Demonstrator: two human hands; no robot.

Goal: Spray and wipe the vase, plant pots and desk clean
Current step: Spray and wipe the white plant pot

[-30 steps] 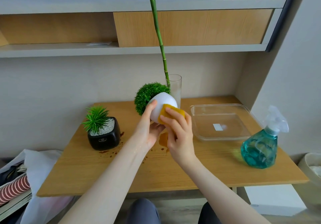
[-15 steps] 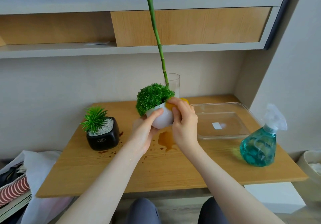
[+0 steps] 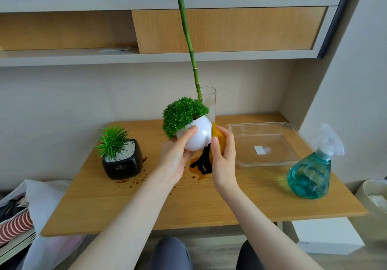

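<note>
White round plant pot [image 3: 199, 136], with bushy green artificial plant [image 3: 183, 113]: held off the wooden desk [image 3: 146, 202], above a brown spill [image 3: 201, 174]. Tilted; axis runs from the rounded base at lower right to the foliage at upper left, mouth facing up and left.
Left hand [image 3: 174, 156]: cups the pot from below, thumb curled over its front.
Right hand [image 3: 223, 158]: grips a yellow cloth [image 3: 217, 138], pressed to the pot's right side; a dark part of the cloth hangs beneath the pot.
Black square pot [image 3: 122, 161], with spiky plant and white pebbles: upright on the desk, left of the hands, red-brown drops around it.
Glass vase [image 3: 209, 104], holding a tall green stalk [image 3: 187, 39]: upright behind the white pot.
Clear plastic container [image 3: 291, 139]: right of the hands.
Teal spray bottle [image 3: 310, 175]: upright near the desk's right edge.
Change from half a second ago: cloth has moved from the pot's upper right rim down its right flank; the dark part now shows below. One second ago the pot's base faced the camera.
</note>
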